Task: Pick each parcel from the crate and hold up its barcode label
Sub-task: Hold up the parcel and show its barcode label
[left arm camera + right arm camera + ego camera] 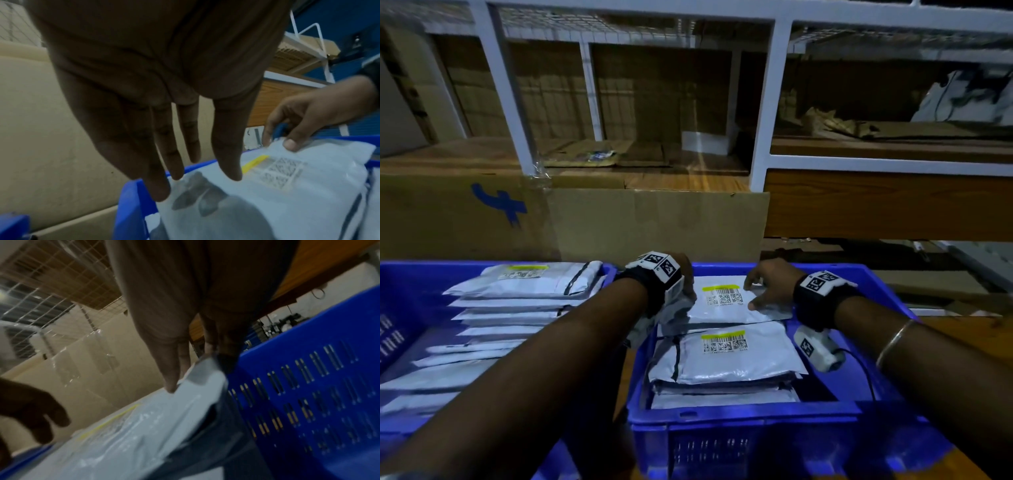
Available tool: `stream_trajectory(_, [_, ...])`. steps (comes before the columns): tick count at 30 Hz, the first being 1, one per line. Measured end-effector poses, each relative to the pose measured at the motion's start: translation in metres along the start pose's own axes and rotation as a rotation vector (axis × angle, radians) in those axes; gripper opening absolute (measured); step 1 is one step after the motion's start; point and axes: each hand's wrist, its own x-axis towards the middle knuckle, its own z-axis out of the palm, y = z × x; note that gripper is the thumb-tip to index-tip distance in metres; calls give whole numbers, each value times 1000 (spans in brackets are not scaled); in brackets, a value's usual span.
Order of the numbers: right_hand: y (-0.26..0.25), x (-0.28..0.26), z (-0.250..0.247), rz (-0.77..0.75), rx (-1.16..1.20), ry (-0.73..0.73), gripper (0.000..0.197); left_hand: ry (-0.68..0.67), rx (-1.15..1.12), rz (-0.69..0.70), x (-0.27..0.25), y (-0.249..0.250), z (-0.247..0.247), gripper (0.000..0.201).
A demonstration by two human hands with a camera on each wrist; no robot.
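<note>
Both forearms over blue crate (743, 416): right hand (770, 284) pinches top parcel (726, 313) edge; left hand (681, 274) open-fingered, holding nothing.

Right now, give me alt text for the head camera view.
Two hands reach into a blue crate of white parcels: the right hand pinches the top parcel at its right edge, the left hand open at its left edge. Another crate sits left.

parcels (726, 356) nearly fill the blue crate (743, 416); open above, its right wall (308, 386) seemingly close.
</note>
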Motion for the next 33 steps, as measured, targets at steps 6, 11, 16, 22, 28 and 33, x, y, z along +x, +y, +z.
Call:
stream_trajectory(6, [-2, -2, -2, 10, 17, -21, 45, 28, 30, 7, -12, 10, -5, 32])
stream_trajectory(11, [0, -10, -17, -24, 98, 27, 40, 108, 0, -4, -36, 18, -13, 28])
stream_trajectory(16, [19, -39, -41, -33, 215, 88, 34, 176, -84, 8, -62, 47, -28, 24])
stream_trajectory(22, [71, -94, -69, 62, 267, 220, 29, 290, -378, 76, -88, 117, -25, 16])
stream_trajectory(28, [147, -169, -91, 124, 301, 279, 14, 246, -513, 155, -111, 229, -9, 21])
stream_trajectory(33, [231, -230, -81, 222, 352, 325, 9, 187, -651, 206, -125, 336, 21, 14])
